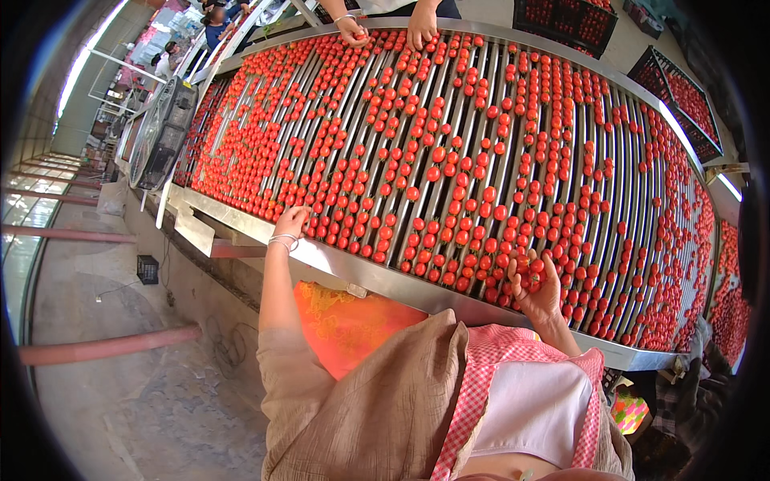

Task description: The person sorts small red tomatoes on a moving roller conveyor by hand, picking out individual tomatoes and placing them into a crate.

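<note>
Rows of small red tomatoes (463,179) lie in the grooves between the metal rollers (397,210) of a roller conveyor before me. Several tomatoes (532,272) rest in my right hand (537,294), palm up with curled fingers, above the near side of the rollers. Further left, my left hand (291,222) reaches over the metal side rail (337,261), its fingertips down among the tomatoes at the near edge. Whether those fingertips pinch a tomato is hidden. Bracelets circle my left wrist.
Across the conveyor, a co-worker's two hands (423,27) work among tomatoes. A gloved hand (699,338) is at the far right. Black crates (686,102) of tomatoes stand beyond the far rail. A box fan (165,129) stands at left, with other people behind.
</note>
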Available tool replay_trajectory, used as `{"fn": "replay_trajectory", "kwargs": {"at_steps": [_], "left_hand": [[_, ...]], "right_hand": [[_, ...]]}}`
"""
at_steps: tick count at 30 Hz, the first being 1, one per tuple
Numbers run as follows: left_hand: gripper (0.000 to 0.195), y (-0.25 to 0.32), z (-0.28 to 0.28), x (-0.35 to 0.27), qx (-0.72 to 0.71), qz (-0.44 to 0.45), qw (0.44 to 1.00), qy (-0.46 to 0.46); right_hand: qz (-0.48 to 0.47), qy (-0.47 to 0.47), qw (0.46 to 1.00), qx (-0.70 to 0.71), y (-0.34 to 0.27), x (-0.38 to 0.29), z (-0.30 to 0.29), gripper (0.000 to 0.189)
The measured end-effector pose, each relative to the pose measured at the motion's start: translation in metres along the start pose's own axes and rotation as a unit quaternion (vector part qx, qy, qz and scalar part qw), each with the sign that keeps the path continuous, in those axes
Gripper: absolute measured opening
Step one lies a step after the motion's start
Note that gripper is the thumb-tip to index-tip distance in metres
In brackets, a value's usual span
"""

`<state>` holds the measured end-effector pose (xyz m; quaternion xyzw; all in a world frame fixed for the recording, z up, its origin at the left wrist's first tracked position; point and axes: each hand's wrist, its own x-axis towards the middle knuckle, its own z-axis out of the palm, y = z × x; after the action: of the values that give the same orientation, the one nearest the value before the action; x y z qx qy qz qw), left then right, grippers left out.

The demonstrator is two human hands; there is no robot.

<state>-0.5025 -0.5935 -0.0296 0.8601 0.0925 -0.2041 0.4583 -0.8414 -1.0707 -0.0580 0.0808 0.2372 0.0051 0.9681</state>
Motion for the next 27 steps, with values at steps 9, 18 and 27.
{"fn": "replay_trajectory", "kwargs": {"at_steps": [9, 18, 27], "left_hand": [[0.017, 0.01, 0.053, -0.033, 0.163, 0.116, 0.979, 0.025], [0.03, 0.035, 0.084, -0.045, 0.556, 0.062, 0.829, 0.025], [0.036, 0.028, 0.108, -0.057, 0.501, 0.139, 0.851, 0.076]], "right_hand": [[0.022, 0.01, 1.0, -0.002, -0.01, -0.012, 0.005, 0.032], [0.017, -0.01, 1.0, -0.013, -0.018, -0.02, -0.001, 0.033], [0.024, -0.013, 0.999, 0.028, -0.027, -0.026, -0.004, 0.034]]}}
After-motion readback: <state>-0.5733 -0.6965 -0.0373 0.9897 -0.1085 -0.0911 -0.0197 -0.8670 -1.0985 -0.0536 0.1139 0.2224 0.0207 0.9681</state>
